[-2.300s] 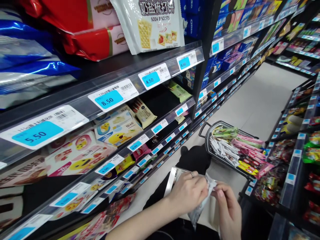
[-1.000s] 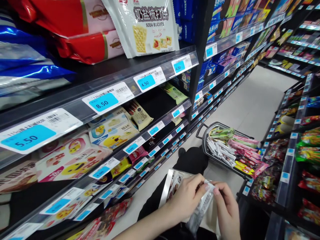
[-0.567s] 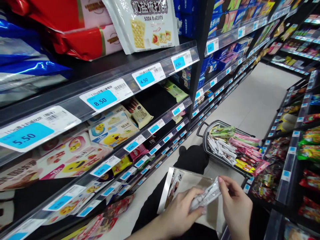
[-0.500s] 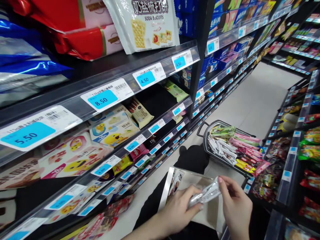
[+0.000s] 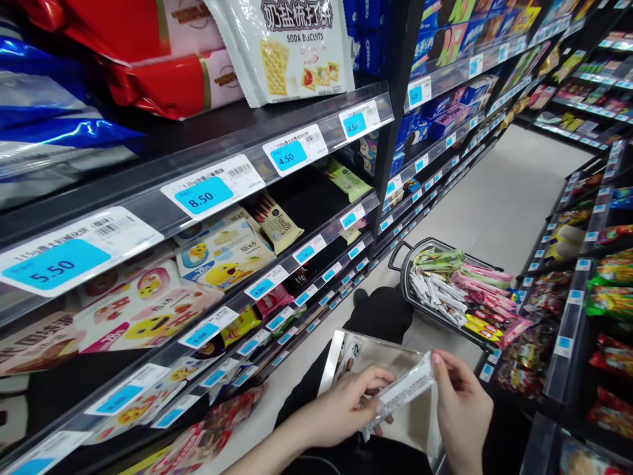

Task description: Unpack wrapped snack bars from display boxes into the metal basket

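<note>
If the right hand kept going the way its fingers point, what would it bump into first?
Probably the open box just beyond the thin silver packet that the right hand and left hand hold. Farther along stands the snack basket, though depth is hard to judge.

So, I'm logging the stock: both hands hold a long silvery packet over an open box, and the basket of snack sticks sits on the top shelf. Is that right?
Not quite. The head view shows the basket standing on the aisle floor, not on a shelf. The rest holds: the left hand and right hand hold the silvery packet over the open box.
</note>
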`<state>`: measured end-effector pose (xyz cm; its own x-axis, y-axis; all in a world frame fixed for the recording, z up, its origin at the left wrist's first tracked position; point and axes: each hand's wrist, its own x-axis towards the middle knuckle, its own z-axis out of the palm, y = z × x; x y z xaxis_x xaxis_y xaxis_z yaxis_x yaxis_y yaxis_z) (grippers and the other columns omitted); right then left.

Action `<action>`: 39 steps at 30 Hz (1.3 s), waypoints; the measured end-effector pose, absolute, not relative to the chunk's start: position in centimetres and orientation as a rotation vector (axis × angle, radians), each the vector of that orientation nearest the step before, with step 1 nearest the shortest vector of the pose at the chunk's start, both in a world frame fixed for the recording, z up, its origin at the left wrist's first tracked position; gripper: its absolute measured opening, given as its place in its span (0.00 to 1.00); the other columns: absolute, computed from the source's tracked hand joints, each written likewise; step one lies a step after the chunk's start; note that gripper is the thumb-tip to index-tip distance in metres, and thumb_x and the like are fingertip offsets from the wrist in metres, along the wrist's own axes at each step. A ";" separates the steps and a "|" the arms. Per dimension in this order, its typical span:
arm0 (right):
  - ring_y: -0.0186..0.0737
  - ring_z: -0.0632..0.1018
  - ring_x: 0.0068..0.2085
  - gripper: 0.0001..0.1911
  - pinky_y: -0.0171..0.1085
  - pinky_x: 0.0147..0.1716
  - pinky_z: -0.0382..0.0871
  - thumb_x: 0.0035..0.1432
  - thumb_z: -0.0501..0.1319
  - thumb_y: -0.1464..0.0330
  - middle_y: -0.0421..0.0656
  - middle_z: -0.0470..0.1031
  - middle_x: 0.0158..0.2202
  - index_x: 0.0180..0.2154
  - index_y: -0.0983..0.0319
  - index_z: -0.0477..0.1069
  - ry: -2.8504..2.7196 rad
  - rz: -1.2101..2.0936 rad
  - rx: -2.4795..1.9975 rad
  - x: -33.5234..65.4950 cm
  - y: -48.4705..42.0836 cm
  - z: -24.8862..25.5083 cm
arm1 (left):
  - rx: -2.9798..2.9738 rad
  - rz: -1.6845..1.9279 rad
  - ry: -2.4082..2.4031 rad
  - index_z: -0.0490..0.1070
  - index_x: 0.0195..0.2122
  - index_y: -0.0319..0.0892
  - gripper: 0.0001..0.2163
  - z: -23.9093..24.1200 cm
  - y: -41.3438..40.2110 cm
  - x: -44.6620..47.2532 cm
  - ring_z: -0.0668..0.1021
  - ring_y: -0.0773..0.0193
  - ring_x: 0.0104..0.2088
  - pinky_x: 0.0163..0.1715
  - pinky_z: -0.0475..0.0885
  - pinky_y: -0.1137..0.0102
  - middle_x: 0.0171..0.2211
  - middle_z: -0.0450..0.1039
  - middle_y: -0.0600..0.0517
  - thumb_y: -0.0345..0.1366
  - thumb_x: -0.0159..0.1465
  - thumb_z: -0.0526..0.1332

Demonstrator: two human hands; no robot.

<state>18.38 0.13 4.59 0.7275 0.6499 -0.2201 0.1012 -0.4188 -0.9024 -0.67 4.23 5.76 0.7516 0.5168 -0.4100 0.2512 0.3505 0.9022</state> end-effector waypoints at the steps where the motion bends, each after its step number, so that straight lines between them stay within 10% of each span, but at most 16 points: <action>1: 0.41 0.77 0.27 0.23 0.34 0.26 0.70 0.47 0.65 0.50 0.45 0.79 0.28 0.34 0.64 0.77 -0.599 0.723 -1.961 18.4 0.2 4.5 | 1.427 0.113 0.785 0.61 0.56 0.45 0.17 6.0 4.2 -1.0 0.79 0.55 0.42 0.45 0.73 0.58 0.47 0.75 0.44 0.32 0.66 0.53; 11: 0.43 0.77 0.27 0.25 0.35 0.26 0.70 0.50 0.60 0.47 0.46 0.78 0.27 0.33 0.63 0.76 -0.716 0.779 -2.037 18.3 0.6 3.8 | 1.907 -0.058 0.727 0.47 0.67 0.47 0.33 6.4 3.9 -2.3 0.71 0.51 0.58 0.53 0.68 0.60 0.63 0.61 0.43 0.22 0.61 0.50; 17: 0.41 0.74 0.24 0.24 0.36 0.24 0.68 0.51 0.60 0.48 0.44 0.76 0.24 0.32 0.64 0.75 -0.822 0.935 -1.968 19.2 0.8 2.4 | 1.105 0.161 0.582 0.64 0.55 0.44 0.19 5.5 4.4 -2.6 0.79 0.58 0.45 0.44 0.72 0.64 0.46 0.75 0.46 0.30 0.62 0.58; 23: 0.40 0.71 0.22 0.21 0.36 0.24 0.64 0.51 0.60 0.50 0.41 0.72 0.20 0.29 0.62 0.75 -0.919 0.987 -2.010 20.3 0.9 2.0 | 0.663 0.278 0.520 0.66 0.45 0.44 0.26 3.1 3.4 -1.9 0.80 0.63 0.39 0.33 0.70 0.75 0.41 0.74 0.53 0.22 0.46 0.68; 33: 0.32 0.61 0.17 0.16 0.31 0.16 0.52 0.46 0.65 0.57 0.33 0.59 0.14 0.29 0.64 0.75 -0.782 1.176 -1.809 22.1 0.9 0.4 | 1.674 0.559 0.771 0.74 0.49 0.44 0.15 4.9 2.4 -2.5 0.71 0.54 0.59 0.56 0.68 0.63 0.60 0.65 0.43 0.25 0.63 0.57; 39: 0.35 0.67 0.19 0.22 0.35 0.19 0.61 0.50 0.63 0.50 0.41 0.69 0.20 0.30 0.65 0.77 -0.655 1.355 -1.575 22.0 -0.4 0.6 | 2.319 0.781 0.888 0.63 0.60 0.41 0.17 4.4 3.0 -3.2 0.81 0.60 0.44 0.46 0.75 0.72 0.47 0.78 0.45 0.35 0.71 0.52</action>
<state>21.98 -0.43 0.63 0.2504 0.8521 -0.4596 -0.1692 -0.4289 -0.8874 -3.22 2.97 4.38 0.6160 0.7189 0.3220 0.4110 -0.6420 0.6472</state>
